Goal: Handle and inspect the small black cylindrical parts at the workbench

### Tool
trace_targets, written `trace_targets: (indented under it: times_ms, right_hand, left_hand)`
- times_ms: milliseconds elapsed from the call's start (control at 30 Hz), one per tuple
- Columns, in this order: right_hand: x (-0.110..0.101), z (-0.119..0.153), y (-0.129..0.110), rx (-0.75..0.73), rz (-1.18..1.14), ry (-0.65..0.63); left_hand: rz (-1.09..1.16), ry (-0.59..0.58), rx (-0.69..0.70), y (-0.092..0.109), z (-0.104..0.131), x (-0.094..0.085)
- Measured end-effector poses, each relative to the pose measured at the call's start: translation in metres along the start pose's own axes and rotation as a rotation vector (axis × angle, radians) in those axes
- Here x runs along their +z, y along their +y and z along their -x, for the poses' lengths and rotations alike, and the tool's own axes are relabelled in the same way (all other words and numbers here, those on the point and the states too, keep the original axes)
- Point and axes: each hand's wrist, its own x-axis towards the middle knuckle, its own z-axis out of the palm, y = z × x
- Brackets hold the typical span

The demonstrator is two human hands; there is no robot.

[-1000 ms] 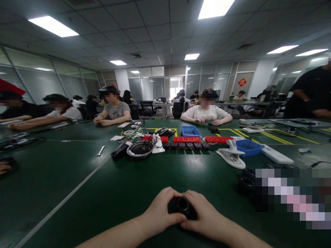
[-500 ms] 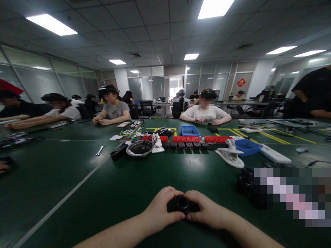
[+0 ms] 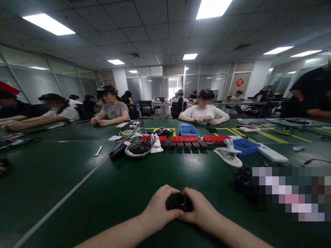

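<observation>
Between my two hands, low in the middle of the view, is a black part with a round hollow ring facing up toward me. My left hand grips it from the left, thumb in front and fingers behind. From the right, my right hand closes round the other side the same way. The fingertips of both hands nearly meet, and much of the part is hidden under them. To the right on the green table lie black ring-shaped pieces, beside a pixelated patch.
Ahead stand a metal bowl, a white clip base, blue trays, red sockets and a black box. A wrench lies left. Several people sit around; a person works opposite.
The right hand has shifted slightly left and closer round the black part, and its ring has turned a little. The whole view has drifted slightly.
</observation>
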Motion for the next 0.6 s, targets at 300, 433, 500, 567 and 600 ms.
trace_targets:
  times_ms: [300,433,500,567,600]
  right_hand:
    - [-0.010,0.005,0.001,-0.170,-0.105,-0.072]
    - [-0.017,0.002,0.006,-0.176,-0.182,-0.157]
    - [-0.017,0.001,0.007,-0.140,-0.201,-0.158]
    - [-0.016,-0.001,0.007,-0.092,-0.213,-0.153]
    - [-0.015,-0.001,0.007,-0.073,-0.221,-0.150]
  left_hand:
    - [0.012,-0.025,0.050,-0.001,-0.002,-0.004]
    - [0.016,-0.064,0.055,-0.003,-0.003,-0.007]
    - [0.023,-0.074,0.050,-0.003,-0.004,-0.007]
    - [0.031,-0.075,0.051,-0.003,-0.004,-0.007]
    - [0.035,-0.073,0.053,-0.003,-0.004,-0.007]
